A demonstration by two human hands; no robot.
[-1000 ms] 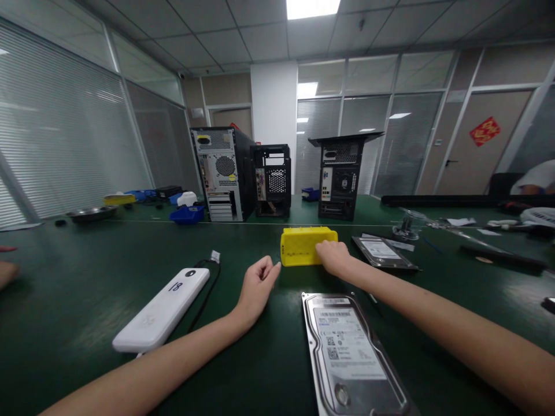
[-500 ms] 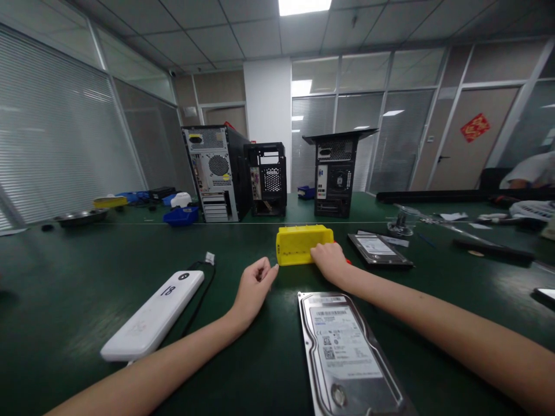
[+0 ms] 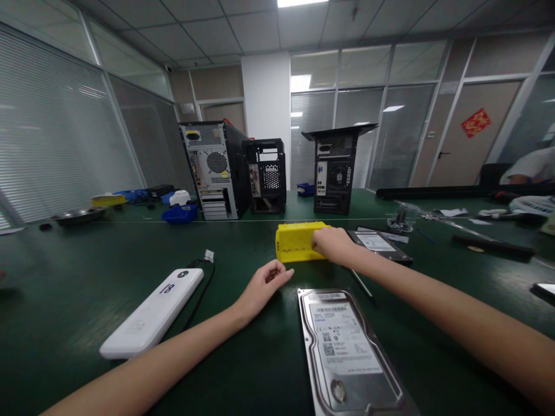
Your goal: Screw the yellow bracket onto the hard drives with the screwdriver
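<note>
A yellow bin lies on the green table, with its open side facing me and small dark specks inside. My right hand reaches in at the bin's right part, fingers closed; what they hold, if anything, is hidden. Just below the bin's lower left corner is my left hand, its fingers curled and thumb stretched out toward the right. A hard drive lies label up in front of me. Under my right forearm a thin rod rests on the table. Another drive sits behind my right wrist.
A white power bank with a black cable lies at the left. Computer cases stand at the back, near a blue bin. Clear plastic parts are at the right; a person's sleeve shows beyond.
My right hand has moved up slightly at the bin, and the thin rod now shows below it. My left hand has shifted a little to the right, with its thumb further out.
</note>
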